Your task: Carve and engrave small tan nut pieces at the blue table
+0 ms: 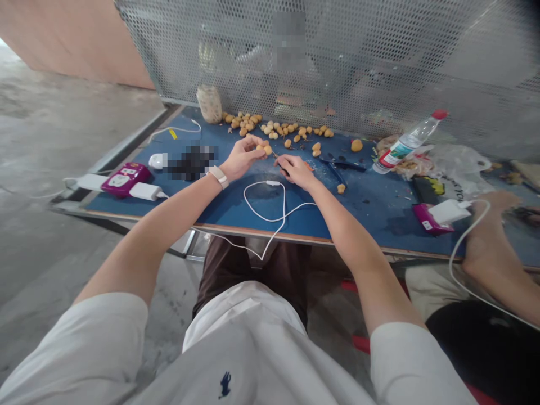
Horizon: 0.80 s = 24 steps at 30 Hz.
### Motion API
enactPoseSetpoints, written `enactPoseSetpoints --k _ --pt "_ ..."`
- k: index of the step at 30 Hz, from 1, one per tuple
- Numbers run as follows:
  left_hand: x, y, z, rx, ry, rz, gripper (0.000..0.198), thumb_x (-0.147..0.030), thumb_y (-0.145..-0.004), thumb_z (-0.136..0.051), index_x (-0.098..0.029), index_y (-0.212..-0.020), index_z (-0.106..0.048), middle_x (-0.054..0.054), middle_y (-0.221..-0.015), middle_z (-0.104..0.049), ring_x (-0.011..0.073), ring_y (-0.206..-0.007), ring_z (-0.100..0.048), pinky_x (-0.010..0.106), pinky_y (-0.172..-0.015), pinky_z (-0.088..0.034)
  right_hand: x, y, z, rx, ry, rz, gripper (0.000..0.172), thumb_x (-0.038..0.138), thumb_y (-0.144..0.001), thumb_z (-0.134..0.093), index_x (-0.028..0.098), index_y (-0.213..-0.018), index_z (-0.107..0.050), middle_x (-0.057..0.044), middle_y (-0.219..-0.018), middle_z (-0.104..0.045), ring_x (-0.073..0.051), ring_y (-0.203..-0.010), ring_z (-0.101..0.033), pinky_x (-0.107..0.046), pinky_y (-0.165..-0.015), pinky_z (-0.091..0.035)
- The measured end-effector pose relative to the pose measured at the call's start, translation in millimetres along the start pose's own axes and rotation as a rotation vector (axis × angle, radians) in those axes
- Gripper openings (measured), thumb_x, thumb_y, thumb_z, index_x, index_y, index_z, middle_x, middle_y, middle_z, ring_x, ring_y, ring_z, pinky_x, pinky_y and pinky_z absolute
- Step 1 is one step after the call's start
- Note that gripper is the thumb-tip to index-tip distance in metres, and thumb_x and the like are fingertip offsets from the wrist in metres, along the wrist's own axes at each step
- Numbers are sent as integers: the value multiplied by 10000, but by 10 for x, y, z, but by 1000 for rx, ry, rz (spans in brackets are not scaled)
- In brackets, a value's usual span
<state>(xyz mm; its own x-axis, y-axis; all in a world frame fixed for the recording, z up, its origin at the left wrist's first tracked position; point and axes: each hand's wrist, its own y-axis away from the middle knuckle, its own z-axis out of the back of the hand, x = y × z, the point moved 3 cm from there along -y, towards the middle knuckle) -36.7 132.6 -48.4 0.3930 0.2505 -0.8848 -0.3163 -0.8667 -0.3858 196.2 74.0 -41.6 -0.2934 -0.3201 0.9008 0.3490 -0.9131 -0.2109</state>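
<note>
Head view, both forearms extended over a blue surface. Left hand is narrowly closed, fingertips pinching a small tan ball held up just above the surface. Right hand is also narrow, its fingertips closed close by the ball on what appears to be a thin stalk; detail is too small to confirm.

Progress as seen: most tan balls lie in a loose band along the far edge, near a clear jar. A few lie apart from the band toward the right, including one larger ball and one just right of the right hand. Whether the balls in the band differ in condition cannot be told from here.

Blue-handled pliers lie right of the hands. A white cable loops on the surface's near part. A plastic bottle lies at far right.
</note>
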Motion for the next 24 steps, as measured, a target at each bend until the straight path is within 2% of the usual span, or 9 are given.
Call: enactPoseSetpoints --k 4,11,18,24 --pt "-39 15 -25 -25 -21 36 409 -168 -864 -1106 -218 -1052 -746 12 -1056 -892 132 -866 -811 284 -878 -640 -22 -31 -17 -25 67 43 1077 1333 -876 -588 276 -1027 -731 16 -738 -547 -187 -656 -491 -335 -563 -333" --pt "-40 5 -42 -48 -38 29 246 -217 -1042 -1048 -196 -1096 -809 21 -938 -863 147 -838 -803 288 -852 -622 -22 -20 -1 12 121 54 1047 1295 -953 -554 271 -1056 -742 15 -744 -550 -205 -691 -525 -369 -649 -387" --pt "3 -20 -23 -62 -79 22 249 -322 -1125 -1049 -191 -1116 -838 27 -939 -861 139 -819 -795 278 -837 -620 -23 -16 5 9 130 71 1071 1311 -937 -543 266 -1052 -748 3 -760 -565 -221 -724 -553 -392 -701 -425" --pt "15 -36 -24 -111 -147 52 289 -405 -1209 -965 -180 -1084 -835 25 -950 -820 127 -780 -750 295 -864 -637 -77 -40 37 -19 129 62 1041 1298 -962 -526 281 -1055 -726 -10 -792 -580 -235 -750 -578 -408 -710 -467"
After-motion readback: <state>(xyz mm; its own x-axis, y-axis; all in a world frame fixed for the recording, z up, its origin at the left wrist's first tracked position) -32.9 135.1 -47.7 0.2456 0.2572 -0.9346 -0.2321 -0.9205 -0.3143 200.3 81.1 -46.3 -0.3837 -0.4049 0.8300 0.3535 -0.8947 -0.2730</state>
